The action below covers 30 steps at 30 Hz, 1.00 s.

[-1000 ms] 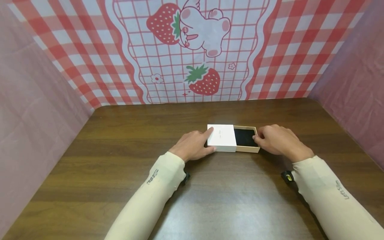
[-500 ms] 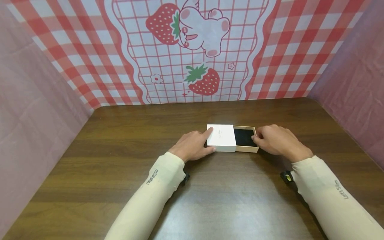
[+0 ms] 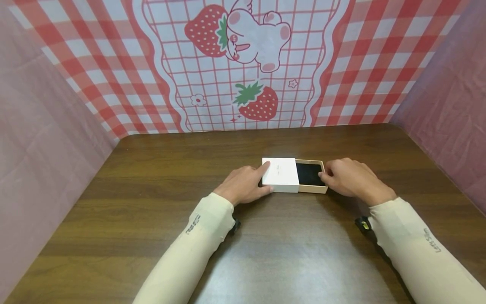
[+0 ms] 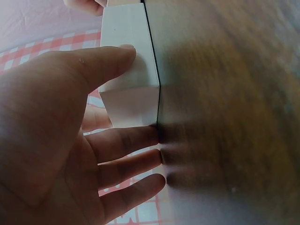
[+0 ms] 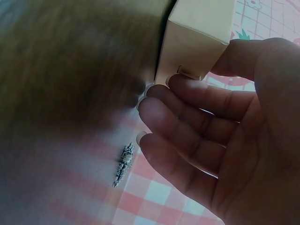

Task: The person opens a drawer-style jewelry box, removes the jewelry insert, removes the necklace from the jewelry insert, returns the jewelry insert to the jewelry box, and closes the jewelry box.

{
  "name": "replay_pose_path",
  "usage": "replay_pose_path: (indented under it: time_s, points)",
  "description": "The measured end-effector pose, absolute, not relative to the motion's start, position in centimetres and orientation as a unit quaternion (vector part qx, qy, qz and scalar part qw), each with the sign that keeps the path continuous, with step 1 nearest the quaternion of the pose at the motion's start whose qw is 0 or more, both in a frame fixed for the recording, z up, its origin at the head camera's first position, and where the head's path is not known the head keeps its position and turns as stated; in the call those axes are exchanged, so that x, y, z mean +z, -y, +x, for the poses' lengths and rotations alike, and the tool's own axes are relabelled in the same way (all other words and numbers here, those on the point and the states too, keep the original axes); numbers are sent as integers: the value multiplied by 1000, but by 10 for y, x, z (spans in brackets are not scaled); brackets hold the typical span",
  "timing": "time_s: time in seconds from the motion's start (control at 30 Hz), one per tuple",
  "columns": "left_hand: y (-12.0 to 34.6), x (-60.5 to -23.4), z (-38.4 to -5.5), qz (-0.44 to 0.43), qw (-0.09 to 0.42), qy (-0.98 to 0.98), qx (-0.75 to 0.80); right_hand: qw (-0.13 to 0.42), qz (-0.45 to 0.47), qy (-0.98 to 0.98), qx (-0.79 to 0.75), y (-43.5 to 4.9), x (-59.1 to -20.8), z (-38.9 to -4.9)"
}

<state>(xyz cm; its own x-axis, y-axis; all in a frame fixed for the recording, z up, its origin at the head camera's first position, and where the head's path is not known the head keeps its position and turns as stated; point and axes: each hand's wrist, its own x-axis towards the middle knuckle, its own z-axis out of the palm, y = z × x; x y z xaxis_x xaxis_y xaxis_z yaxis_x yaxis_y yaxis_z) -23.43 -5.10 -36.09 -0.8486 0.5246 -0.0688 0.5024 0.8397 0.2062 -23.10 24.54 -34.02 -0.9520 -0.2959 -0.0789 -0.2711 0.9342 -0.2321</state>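
A small white sliding box sits flat on the table, its tan drawer [image 3: 313,189] pulled partway out to the right of the white sleeve [image 3: 281,173]. A black pad [image 3: 309,174] lines the drawer. My left hand [image 3: 243,184] grips the sleeve's left end; in the left wrist view its thumb [image 4: 110,63] lies along the long side while other fingers reach past the end. The right hand [image 3: 351,177] pinches the drawer's outer end, thumb over the rim and index finger outside. Near a notch [image 5: 187,72] in that end wall, the right fingertips come down close to the tabletop.
In the right wrist view, a small ornate silvery piece of jewellery [image 5: 123,164] lies on the table beyond the right fingers. The brown wooden table [image 3: 182,164] meets a red-checked strawberry cloth [image 3: 235,84] behind. Pink cloth [image 3: 452,93] hangs at both sides.
Over the past second the drawer and my right hand have shifted very slightly left, toward the sleeve. The left hand and sleeve have stayed in place.
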Motion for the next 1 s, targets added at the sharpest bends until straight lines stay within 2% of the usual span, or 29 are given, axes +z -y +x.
replay_pose_path:
  time_s: [1.0]
  points:
    - [51,-361,-235,267,66,-957,92,51,-160,-979,-120,-245,-341,-230]
